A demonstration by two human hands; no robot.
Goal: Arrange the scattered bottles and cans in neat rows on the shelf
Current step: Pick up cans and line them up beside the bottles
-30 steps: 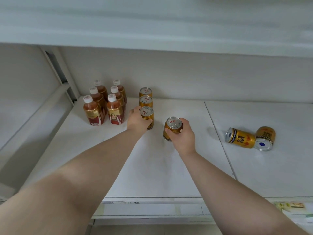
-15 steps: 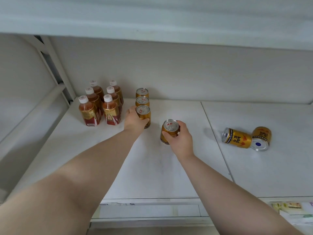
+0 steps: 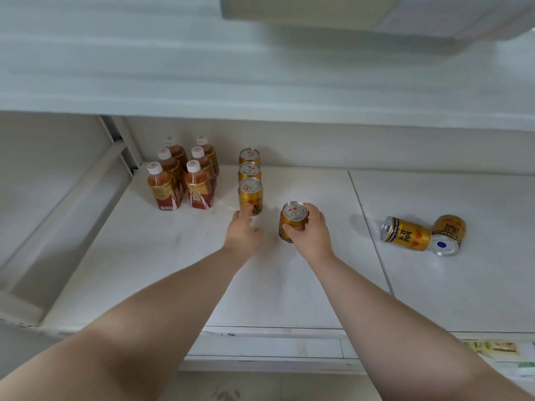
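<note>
A person's right hand (image 3: 311, 231) wraps an upright gold can (image 3: 291, 219) on the white shelf (image 3: 173, 256), fingers (image 3: 312, 211) curled round its rim and side, just right of a single-file column of three cans (image 3: 249, 180) running back toward the wall. The left hand (image 3: 243, 234) rests at the foot of the front can in that column (image 3: 250, 196), its fingertips touching the base and the rest loosely curled, gripping nothing. Six capped bottles (image 3: 182, 175) stand in two tidy rows at the far left, while two cans lie on their sides (image 3: 422, 234), touching each other, well apart on the right-hand panel. The risk here is likely a knock-on: sliding the held can in too fast or at an angle could clip the front can and topple the narrow column, and the left hand's light contact may nudge that can out of line. The tipped pair could also roll toward the shelf's front edge if bumped.
</note>
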